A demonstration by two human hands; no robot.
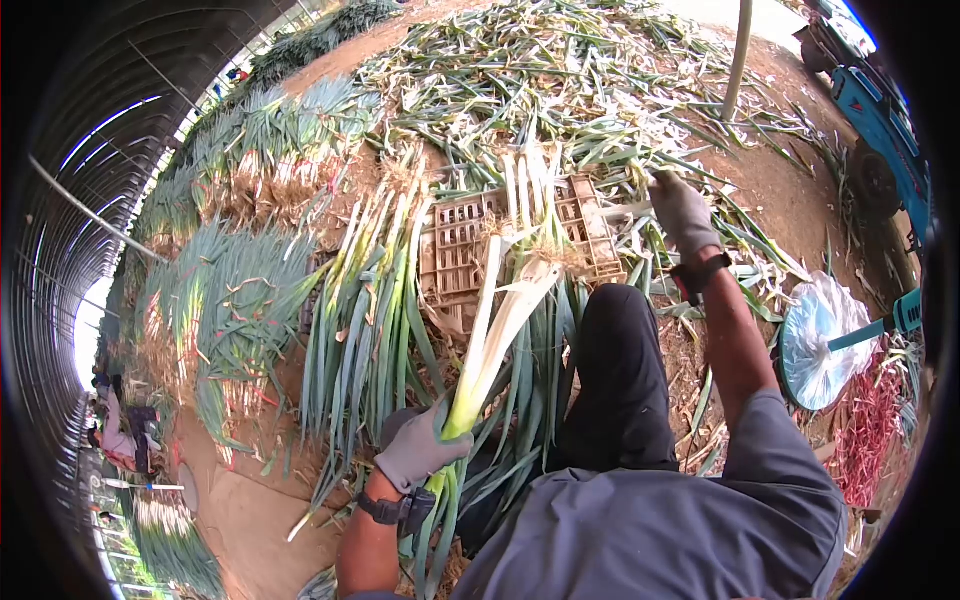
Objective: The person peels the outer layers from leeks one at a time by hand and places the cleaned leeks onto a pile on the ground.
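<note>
My left hand (430, 447), in a grey glove, is closed around a few long green onions (505, 325). Their white stalks and roots point up and away, and the green leaves trail below my wrist. My right hand (685, 215), also gloved, is raised on the right with its fingers curled. Pale leaf strips lie right beside it, but whether it grips one is hidden. Between the hands, an upturned brown plastic crate (445, 280) carries more green onions (525, 190). A loose bunch of green onions (385, 270) leans at the crate's left side.
Stripped leaves (540, 70) cover the ground ahead. Tied onion bundles (250, 290) stand in rows at left. On the right are a stool wrapped in clear plastic (825, 335), red ties (868, 430), a pole (740, 60) and a blue machine (880, 120). Another person (122, 430) is far left.
</note>
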